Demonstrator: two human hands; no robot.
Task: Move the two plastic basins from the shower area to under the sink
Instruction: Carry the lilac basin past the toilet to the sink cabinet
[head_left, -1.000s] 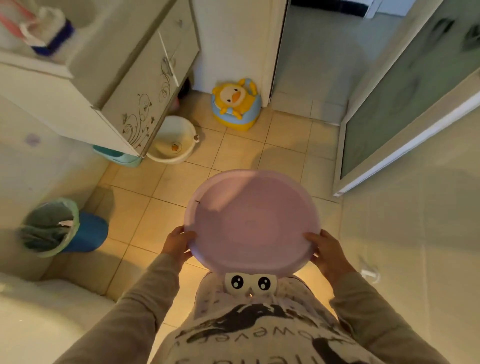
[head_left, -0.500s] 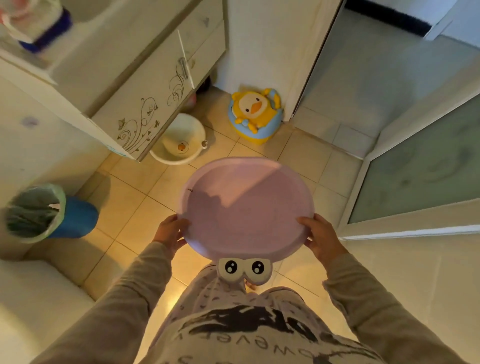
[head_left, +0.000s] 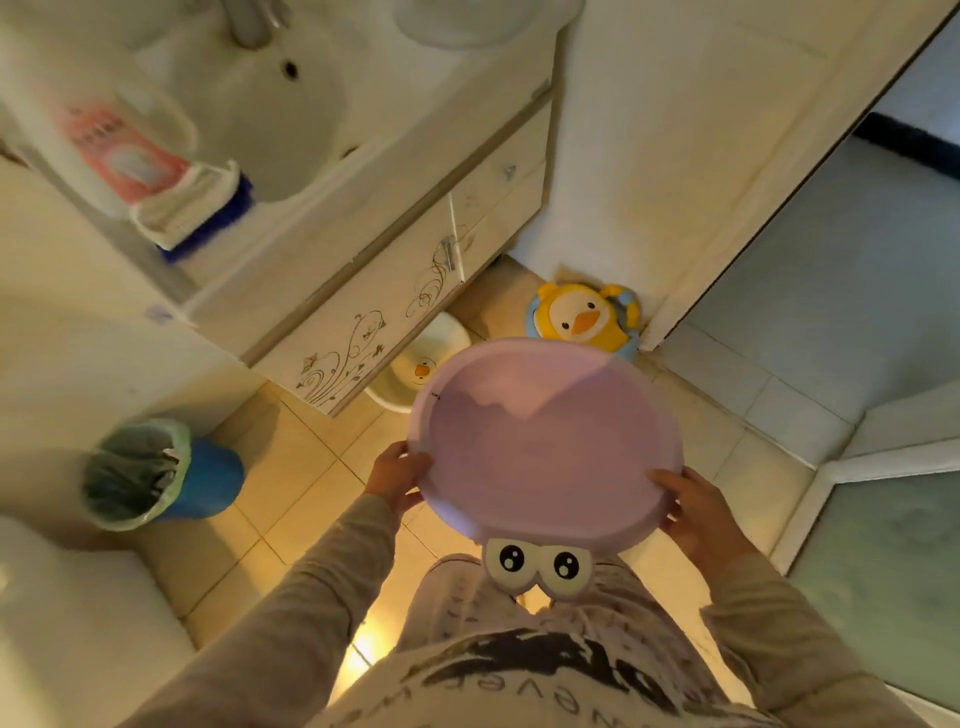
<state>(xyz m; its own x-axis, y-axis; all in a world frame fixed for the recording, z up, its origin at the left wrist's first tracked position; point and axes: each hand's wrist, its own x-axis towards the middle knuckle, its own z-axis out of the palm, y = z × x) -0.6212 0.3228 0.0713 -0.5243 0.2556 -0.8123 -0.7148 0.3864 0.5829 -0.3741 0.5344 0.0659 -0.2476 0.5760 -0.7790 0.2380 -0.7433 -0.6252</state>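
Note:
I hold a round pink plastic basin (head_left: 545, 447) level in front of my body, above the tiled floor. My left hand (head_left: 397, 475) grips its left rim and my right hand (head_left: 693, 506) grips its right rim. A white basin with a duck print (head_left: 421, 364) sits on the floor, half under the sink cabinet (head_left: 395, 291) and partly hidden by the pink basin's far edge. The white sink bowl (head_left: 270, 104) is above the cabinet at the upper left.
A yellow duck potty (head_left: 582, 319) stands against the wall by the doorway. A blue bin with a green liner (head_left: 156, 473) sits on the floor at left. A frosted glass shower door (head_left: 883, 561) is at right. A brush and a pink packet lie on the sink's edge.
My view has tilted up and moved closer to the cabinet, so the sink bowl now shows. The pink basin stays in both hands and now overlaps the white basin and the potty.

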